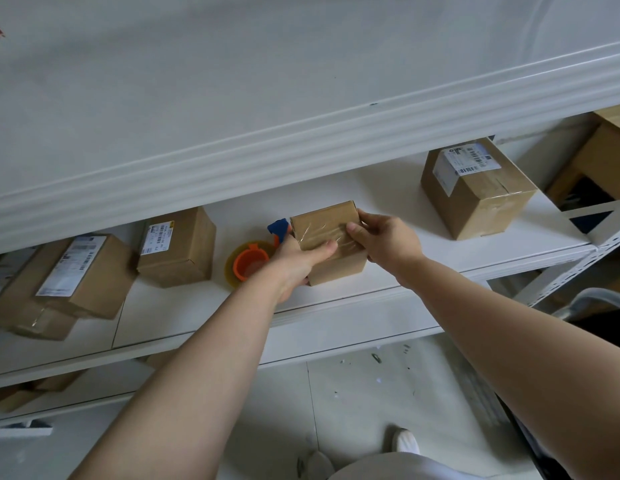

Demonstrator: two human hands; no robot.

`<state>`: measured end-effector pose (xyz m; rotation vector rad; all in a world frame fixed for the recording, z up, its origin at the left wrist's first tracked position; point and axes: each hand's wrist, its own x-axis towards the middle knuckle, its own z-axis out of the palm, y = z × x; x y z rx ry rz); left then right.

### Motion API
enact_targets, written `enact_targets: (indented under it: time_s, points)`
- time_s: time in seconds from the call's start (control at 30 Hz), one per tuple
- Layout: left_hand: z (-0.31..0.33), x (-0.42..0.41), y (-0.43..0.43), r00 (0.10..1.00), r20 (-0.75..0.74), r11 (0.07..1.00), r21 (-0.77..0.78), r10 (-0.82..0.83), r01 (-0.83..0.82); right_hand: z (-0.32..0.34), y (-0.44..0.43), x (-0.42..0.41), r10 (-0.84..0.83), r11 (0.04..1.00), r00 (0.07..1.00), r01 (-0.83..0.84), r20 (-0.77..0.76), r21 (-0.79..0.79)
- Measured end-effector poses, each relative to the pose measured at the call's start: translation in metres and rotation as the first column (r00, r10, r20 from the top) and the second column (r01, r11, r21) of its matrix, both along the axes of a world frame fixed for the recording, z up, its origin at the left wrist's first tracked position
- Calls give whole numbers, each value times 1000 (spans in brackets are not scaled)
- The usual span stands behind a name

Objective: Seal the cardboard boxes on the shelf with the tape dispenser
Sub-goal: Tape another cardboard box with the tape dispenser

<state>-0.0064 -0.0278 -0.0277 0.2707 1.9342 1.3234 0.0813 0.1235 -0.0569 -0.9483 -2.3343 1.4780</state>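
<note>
A small cardboard box stands on the white shelf, with a strip of clear tape across its top. My left hand grips its left side, thumb lying on the tape. My right hand holds its right side, thumb pressing the tape on top. The tape dispenser, an orange hub in a yellowish roll with a blue blade part, lies on the shelf just left of the box, partly behind my left hand.
Labelled cardboard boxes sit on the same shelf: one left of the dispenser, a stack at the far left, another to the right. The upper shelf's edge overhangs. Lower shelves hold more boxes.
</note>
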Motion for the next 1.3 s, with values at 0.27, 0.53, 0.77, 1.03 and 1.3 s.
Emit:
enact_targets:
  time_s: [0.27, 0.53, 0.77, 1.03, 1.3]
  points:
    - [2, -10, -17, 971, 87, 975, 28, -223, 221, -4, -3, 6, -25, 986, 997, 12, -76, -168]
    - [-21, -2, -27, 884, -280, 895, -360, -375, 266, -8, -15, 24, -157, 894, 982, 187, 105, -407]
    - [-24, -5, -15, 997, -72, 973, -230, -30, 12, -19, -15, 24, -31, 853, 985, 115, 171, -510]
    - [-37, 18, -15, 983, 104, 989, -23, 151, -149, -4, -16, 24, -158, 809, 972, 26, -175, -588]
    - [-22, 15, 1, 970, 106, 975, -61, 218, -213, -5, -11, 18, -41, 799, 991, -45, -129, -599]
